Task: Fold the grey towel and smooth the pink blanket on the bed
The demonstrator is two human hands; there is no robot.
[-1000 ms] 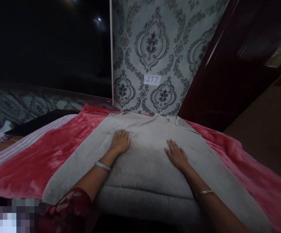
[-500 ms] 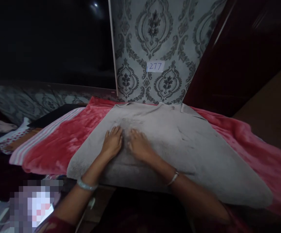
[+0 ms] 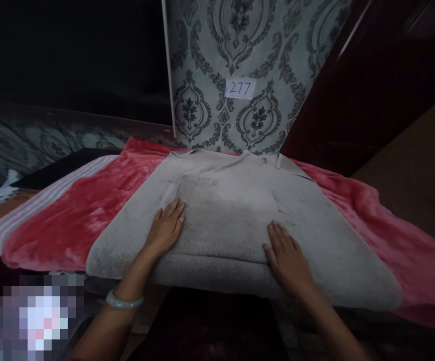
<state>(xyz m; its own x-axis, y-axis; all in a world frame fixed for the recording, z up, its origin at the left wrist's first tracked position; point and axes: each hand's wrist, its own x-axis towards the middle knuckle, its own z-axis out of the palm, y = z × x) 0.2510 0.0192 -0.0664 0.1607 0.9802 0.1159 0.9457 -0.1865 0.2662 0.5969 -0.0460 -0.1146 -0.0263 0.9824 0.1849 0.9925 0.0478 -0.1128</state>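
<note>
A grey plush cloth [image 3: 225, 225] is spread out over a red blanket, with small flaps folded at its far edge. A darker rectangular area shows in its middle, and a crease runs across below that. My left hand [image 3: 164, 228] lies flat on the cloth at the left side of the darker area, palm down. At the right side of it, my right hand [image 3: 288, 258] also rests on the cloth with its fingers stretched out. Neither hand grips anything.
The red blanket [image 3: 74, 215] with a striped border sticks out on both sides. A large dark screen [image 3: 70, 55] stands at the back left. Behind, patterned wallpaper [image 3: 190, 105] carries a paper label [image 3: 240, 88] reading 277. A dark red glossy panel [image 3: 371, 85] rises at the right.
My right hand has moved right across the cloth, away from my left hand. The left hand stays near the same spot. The darker area between them now shows smooth. The view has shifted slightly.
</note>
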